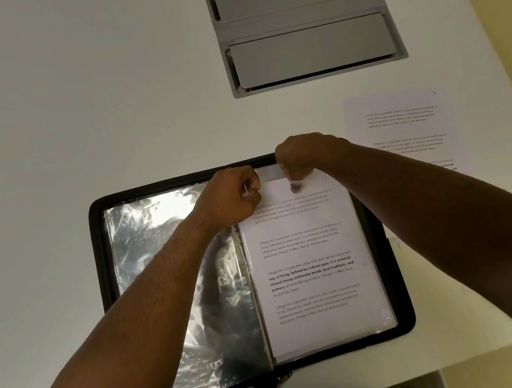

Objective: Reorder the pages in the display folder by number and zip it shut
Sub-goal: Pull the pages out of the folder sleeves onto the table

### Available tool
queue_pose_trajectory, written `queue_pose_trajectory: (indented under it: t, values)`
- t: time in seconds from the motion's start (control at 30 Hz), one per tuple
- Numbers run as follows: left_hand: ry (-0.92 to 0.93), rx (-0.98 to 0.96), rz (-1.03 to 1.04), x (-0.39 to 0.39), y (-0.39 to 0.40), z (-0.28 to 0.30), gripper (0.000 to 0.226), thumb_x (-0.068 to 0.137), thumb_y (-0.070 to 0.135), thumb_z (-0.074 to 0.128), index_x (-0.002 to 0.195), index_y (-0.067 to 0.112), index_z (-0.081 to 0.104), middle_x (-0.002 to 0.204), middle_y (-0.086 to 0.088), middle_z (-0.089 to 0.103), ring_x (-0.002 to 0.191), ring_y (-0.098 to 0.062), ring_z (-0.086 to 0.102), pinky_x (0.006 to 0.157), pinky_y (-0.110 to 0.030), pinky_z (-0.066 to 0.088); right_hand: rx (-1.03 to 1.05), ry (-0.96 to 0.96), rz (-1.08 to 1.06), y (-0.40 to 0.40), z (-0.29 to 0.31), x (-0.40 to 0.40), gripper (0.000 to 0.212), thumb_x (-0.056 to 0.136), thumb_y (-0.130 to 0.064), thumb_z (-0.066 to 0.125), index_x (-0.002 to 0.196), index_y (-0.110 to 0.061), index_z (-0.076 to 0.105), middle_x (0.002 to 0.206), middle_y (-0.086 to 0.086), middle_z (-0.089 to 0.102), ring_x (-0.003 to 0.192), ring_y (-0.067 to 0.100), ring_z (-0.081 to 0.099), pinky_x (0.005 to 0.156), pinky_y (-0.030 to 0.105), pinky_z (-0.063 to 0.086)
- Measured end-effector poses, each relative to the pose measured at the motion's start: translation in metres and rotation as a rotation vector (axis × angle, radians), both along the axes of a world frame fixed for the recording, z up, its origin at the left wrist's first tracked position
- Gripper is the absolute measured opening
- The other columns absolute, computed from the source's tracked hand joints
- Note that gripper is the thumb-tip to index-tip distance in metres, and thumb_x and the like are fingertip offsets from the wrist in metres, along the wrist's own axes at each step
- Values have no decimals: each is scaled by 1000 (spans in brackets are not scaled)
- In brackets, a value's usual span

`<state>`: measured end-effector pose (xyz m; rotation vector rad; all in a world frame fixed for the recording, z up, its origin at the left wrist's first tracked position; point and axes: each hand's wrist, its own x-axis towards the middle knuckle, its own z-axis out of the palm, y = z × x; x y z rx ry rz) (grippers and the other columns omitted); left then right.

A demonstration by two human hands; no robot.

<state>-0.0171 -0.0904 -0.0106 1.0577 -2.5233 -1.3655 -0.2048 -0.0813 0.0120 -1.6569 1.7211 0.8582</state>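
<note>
A black zip display folder lies open on the white table. Its left side shows empty shiny plastic sleeves. On the right side a printed page sits partly inside a clear sleeve, its top edge near the sleeve's mouth. My left hand pinches the sleeve's top edge close to the spine. My right hand pinches the top of the page at the upper middle. Both forearms reach across the folder.
Loose printed pages lie on the table right of the folder. A grey metal cable hatch is set into the tabletop further back. The table's near edge runs just under the folder, and its right edge angles past the loose pages.
</note>
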Motion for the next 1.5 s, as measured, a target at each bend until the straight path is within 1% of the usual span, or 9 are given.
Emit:
queue_pose_trajectory:
  t: [0.3,0.4,0.7,0.8,0.87,0.97,1.03,1.27,1.5]
  values:
    - [-53,-43,-42,-5,1,-5,6,77,11,60,81,10,64,79,1,65,73,-14,58,66,-25,46,-28,206,91,7,-3,-1,59,74,-35,81,123,-17,56,84,-2,49,88,18,53,74,32,39]
    - [-56,-62,-43,-6,2,-4,5,78,7,61,81,8,65,78,0,66,72,-14,58,64,-20,43,17,182,99,6,-1,-6,65,72,-38,82,126,-16,52,95,-1,52,96,20,55,78,34,39]
    - [-93,-43,-41,-6,5,1,5,80,9,61,84,8,65,80,3,64,72,-10,54,61,-14,36,59,66,31,7,-7,-7,61,71,-39,83,120,-14,55,75,-6,44,87,19,51,76,36,43]
    - [-115,-50,-32,-5,8,1,7,80,12,64,87,10,64,83,1,65,75,-13,56,64,-22,39,75,26,23,10,-10,-7,61,70,-36,84,117,-9,55,74,-4,45,85,19,52,85,38,50]
    - [-192,-82,-43,-6,11,-1,21,81,25,71,97,15,61,92,2,66,85,-15,59,68,-27,43,66,16,7,14,-10,-7,60,69,-33,85,116,-8,55,75,-4,47,84,19,54,87,38,51]
    - [-408,-215,-138,-10,16,-4,69,75,48,77,132,23,49,123,1,62,110,-19,56,84,-34,48,-28,15,19,21,-9,-7,62,69,-38,84,117,-13,54,83,-2,52,85,18,53,76,34,47]
    - [-493,-296,-178,-14,19,-7,79,75,51,76,140,22,42,132,-3,57,119,-23,52,92,-39,46,-116,10,31,22,-9,-5,60,69,-43,83,115,-17,55,91,-1,52,87,19,54,73,35,45]
    - [-543,-341,-148,-27,20,-7,68,72,46,80,128,19,52,122,-4,61,112,-23,55,90,-38,48,-201,-124,18,26,-7,1,47,73,-41,81,113,-25,62,112,-1,61,103,20,57,84,38,51]
    - [-418,-327,-135,-16,30,-5,56,80,41,75,126,18,54,124,-4,59,113,-22,54,89,-34,45,-145,-195,11,25,-8,2,22,81,-30,74,96,-19,63,101,-2,61,96,18,58,81,33,50]
